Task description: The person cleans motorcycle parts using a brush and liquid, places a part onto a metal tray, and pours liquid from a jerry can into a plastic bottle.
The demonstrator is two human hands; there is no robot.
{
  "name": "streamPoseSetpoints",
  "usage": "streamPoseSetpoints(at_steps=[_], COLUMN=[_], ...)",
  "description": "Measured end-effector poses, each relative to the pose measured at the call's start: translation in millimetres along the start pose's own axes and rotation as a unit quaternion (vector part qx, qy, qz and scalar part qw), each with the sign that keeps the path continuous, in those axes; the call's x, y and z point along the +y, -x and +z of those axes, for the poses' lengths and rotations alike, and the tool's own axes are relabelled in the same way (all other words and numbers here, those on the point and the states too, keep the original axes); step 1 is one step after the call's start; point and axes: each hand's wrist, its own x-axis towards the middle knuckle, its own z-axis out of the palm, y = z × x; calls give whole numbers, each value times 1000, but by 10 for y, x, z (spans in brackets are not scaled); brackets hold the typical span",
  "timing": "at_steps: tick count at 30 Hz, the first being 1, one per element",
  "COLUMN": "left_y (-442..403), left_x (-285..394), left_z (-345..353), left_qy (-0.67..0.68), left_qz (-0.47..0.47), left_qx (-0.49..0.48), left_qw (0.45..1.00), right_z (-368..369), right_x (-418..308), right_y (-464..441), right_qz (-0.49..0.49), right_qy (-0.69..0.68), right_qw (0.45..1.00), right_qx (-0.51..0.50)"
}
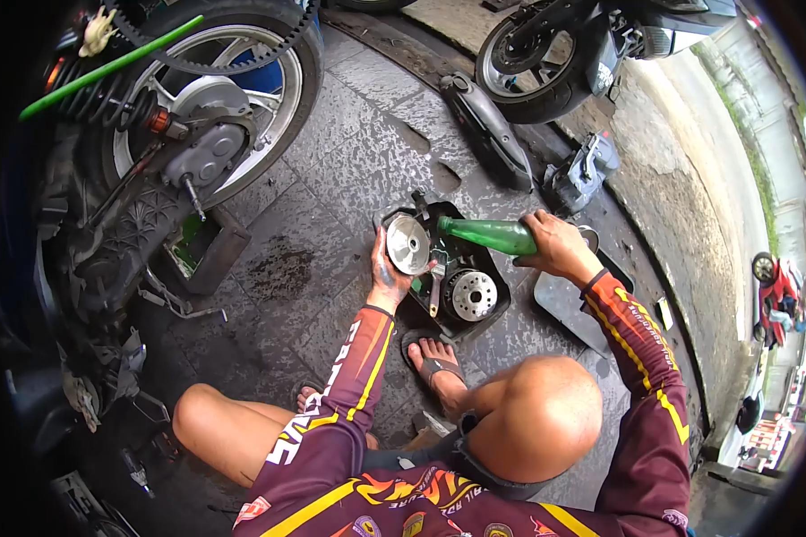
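In the head view, my left hand (pixel 390 276) holds a round, shiny metal cup-like part (pixel 408 244), its hollow side facing up. My right hand (pixel 555 246) is closed round the base of a green glass bottle (pixel 493 235). The bottle lies almost level, its neck pointing left toward the metal part without touching it. Below them sits a black tray (pixel 501 315) on the floor. Inside it are a round metal part with holes (pixel 473 295) and a brush (pixel 435 288), close to my left hand.
A motorcycle wheel and engine case (pixel 208 159) stand at the upper left, with a belt above. Another motorcycle (pixel 533 63) is at the top. Black covers (pixel 485 130) and a grey tray (pixel 569 309) lie on the floor. My sandalled foot (pixel 439 362) is beside the black tray.
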Motion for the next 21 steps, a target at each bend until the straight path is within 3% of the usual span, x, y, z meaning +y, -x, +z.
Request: streamPoseSetpoints(at_steps=[3, 9, 12, 14, 17, 20, 21], left_y=[-72, -94, -80, -111, -489, -359, -368], left_x=[-108, -183, -179, -197, -331, -247, -213], left_z=[-16, 74, 133, 129, -172, -50, -86], left_qy=[-8, -50, -72, -70, -39, -16, 12], left_qz=[-7, -41, -31, -25, -7, -37, -53], left_qx=[23, 44, 40, 41, -44, 8, -28], left_qw=[1000, 997, 996, 996, 998, 999, 998], right_z=[-436, -810, -840, -843, -907, -903, -907], right_x=[-262, -647, -739, -778, -863, -817, -813], right_y=[73, 11, -64, -76, -60, -29, -27], right_qz=[-7, -85, -72, -78, -57, -45, -34], right_qy=[70, 198, 245, 256, 236, 252, 244], right_qw=[996, 976, 967, 963, 970, 967, 969], right_qx=[-52, -2, 6, 35, 17, 18, 17])
